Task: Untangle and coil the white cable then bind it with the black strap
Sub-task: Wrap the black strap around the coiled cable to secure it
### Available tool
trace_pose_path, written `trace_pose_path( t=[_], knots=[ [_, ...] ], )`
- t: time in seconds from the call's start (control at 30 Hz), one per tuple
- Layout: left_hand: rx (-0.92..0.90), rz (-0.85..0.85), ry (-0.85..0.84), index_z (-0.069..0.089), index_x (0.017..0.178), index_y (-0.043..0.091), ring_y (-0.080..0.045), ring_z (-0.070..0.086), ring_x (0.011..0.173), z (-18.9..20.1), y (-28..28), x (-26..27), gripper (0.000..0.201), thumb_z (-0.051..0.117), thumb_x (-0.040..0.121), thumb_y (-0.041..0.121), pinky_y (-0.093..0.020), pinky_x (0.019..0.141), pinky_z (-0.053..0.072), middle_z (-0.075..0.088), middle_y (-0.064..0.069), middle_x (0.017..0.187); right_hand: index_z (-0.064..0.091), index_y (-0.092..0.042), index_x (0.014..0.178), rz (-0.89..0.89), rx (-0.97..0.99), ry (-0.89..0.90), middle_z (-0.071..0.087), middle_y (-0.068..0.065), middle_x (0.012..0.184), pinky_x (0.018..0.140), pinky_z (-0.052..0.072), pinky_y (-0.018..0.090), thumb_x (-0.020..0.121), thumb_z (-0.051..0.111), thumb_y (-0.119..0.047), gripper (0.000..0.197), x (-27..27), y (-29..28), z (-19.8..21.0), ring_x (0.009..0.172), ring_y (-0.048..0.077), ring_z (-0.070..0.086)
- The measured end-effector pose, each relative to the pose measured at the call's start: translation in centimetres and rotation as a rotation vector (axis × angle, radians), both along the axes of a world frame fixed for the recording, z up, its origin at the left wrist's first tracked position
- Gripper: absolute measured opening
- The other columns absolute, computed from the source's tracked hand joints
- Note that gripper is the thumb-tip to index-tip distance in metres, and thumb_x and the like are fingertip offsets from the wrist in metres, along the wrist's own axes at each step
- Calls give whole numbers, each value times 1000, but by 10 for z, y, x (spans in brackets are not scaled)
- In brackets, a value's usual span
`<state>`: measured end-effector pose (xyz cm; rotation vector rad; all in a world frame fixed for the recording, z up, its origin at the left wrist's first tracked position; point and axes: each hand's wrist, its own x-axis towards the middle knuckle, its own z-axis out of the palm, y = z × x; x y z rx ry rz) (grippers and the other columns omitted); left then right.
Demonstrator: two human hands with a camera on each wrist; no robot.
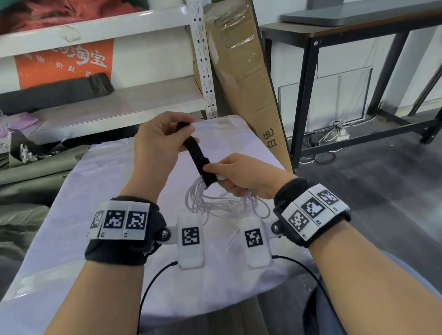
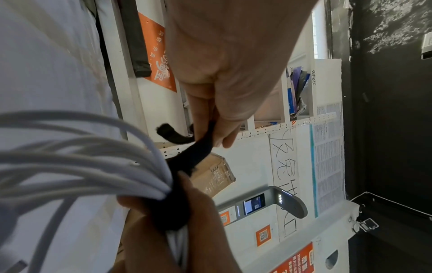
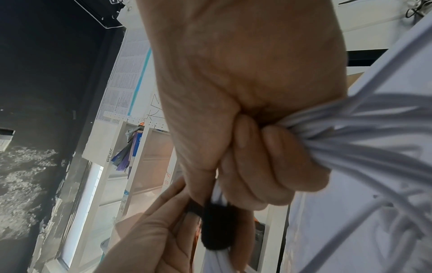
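Binding stage. We see the thin white cable (image 1: 216, 202), gathered into loose loops, hanging from the right hand (image 1: 242, 176) above the pale cloth-covered table (image 1: 90, 197); that hand's fingers (image 3: 268, 162) are curled round the bunched strands, presumably so the coil cannot spring apart. The flat black fabric strap (image 1: 195, 155) passes round the bundle at the right thumb (how many turns it makes there, we cannot tell) and runs taut, up and away, to the left hand (image 1: 159, 144), which pinches its free end between thumb and fingers (image 2: 198, 110). We judge the tension serves to cinch the wrap before the tail is laid down. The white metal shelving (image 1: 112, 106) stands behind the table.
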<state>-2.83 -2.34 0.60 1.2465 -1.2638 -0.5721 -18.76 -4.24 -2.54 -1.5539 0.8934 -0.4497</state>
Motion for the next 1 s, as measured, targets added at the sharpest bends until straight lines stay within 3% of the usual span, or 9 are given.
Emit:
trace_pose_path(
  t=[0.17, 0.37, 0.5, 0.6, 0.67, 0.83, 1.0],
  knots=[
    [-76, -47, 215, 67, 99, 3, -24, 71, 74, 8, 5, -7, 15, 62, 86, -3, -31, 75, 58, 64, -11, 81, 64, -5, 80, -81, 13, -20, 27, -3, 50, 42, 15, 22, 101, 42, -28, 39, -1, -6, 0, 42, 9, 19],
    [38, -203, 366, 65, 97, 2, -21, 70, 75, 3, 8, -33, 14, 60, 86, -5, -30, 75, 58, 62, -15, 84, 59, -4, 74, -320, -2, -104, 33, 1, 50, 39, 16, 20, 100, 41, -25, 38, -6, -16, -1, 37, 8, 22],
    [144, -307, 325, 65, 94, 5, -18, 69, 80, -8, 8, -45, 11, 59, 88, -3, -28, 77, 57, 63, -13, 86, 49, -9, 68, -460, 94, -179, 34, -3, 45, 38, 17, 18, 101, 38, -22, 37, -11, -19, 0, 37, 8, 22],
    [182, -331, 274, 65, 90, 7, -18, 68, 83, -15, 8, -51, 12, 59, 88, -3, -26, 79, 56, 65, -11, 85, 35, -15, 62, -528, 249, -378, 28, -8, 35, 31, 14, 15, 100, 36, -17, 38, -13, -22, -2, 28, 5, 18],
    [181, -335, 237, 66, 88, 9, -15, 67, 82, -18, 8, -52, 14, 59, 88, -3, -24, 78, 56, 65, -9, 83, 34, -16, 63, -549, 342, -490, 26, -8, 35, 30, 13, 15, 101, 36, -19, 38, -13, -22, -4, 27, 4, 17],
    [165, -319, 157, 66, 86, 13, -15, 66, 81, -23, 6, -47, 17, 59, 89, -1, -28, 83, 56, 69, -2, 77, 37, -15, 64, -497, 477, -593, 25, -8, 34, 29, 12, 15, 101, 37, -23, 39, -10, -20, -5, 25, 3, 17],
    [136, -318, 171, 64, 89, 9, -13, 66, 79, -24, 6, -40, 13, 57, 90, -2, -21, 76, 54, 66, -9, 83, 39, -15, 63, -364, 544, -611, 23, -9, 37, 29, 14, 15, 96, 44, -30, 37, -10, -20, -4, 27, 3, 17]
  ],
)
